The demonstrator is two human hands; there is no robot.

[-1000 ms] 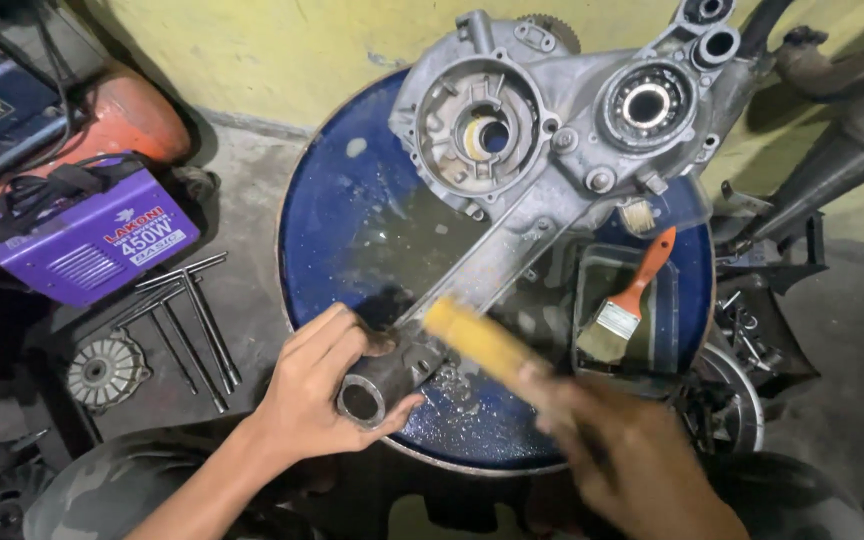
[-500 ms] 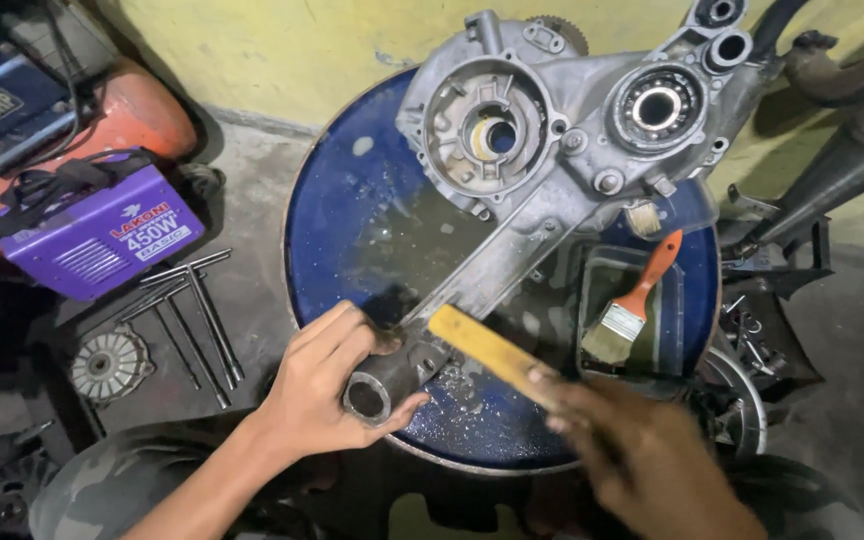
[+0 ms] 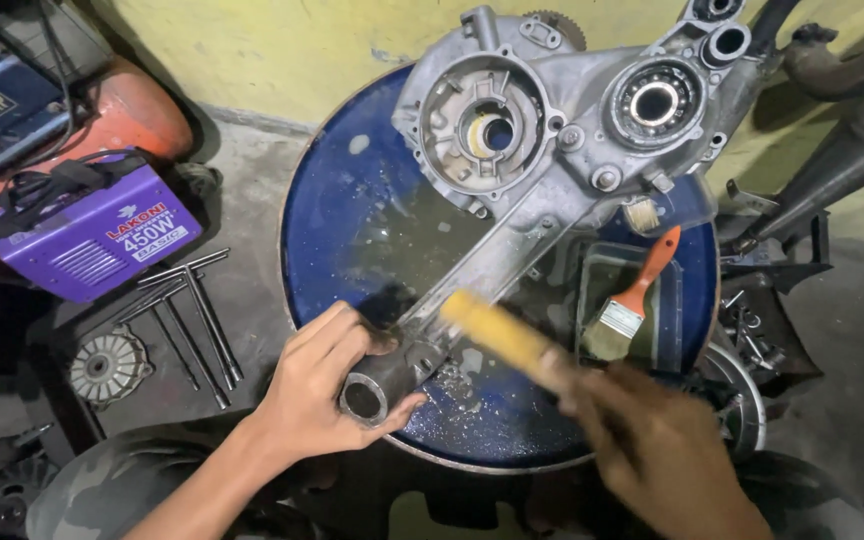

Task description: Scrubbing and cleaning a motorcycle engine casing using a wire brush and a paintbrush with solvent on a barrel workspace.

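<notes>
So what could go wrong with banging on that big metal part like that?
The yellow-handled tool is blurred mid-swing close to the left hand, which grips the tube end of the engine casing; a miss could hit fingers. The blue drum lid looks wet, so the casing might slide. The tray with the paintbrush sits near the edge and could get knocked off.

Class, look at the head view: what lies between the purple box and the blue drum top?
In the head view, metal T-handle wrenches lie on the concrete floor between the purple box and the blue drum top.
</notes>
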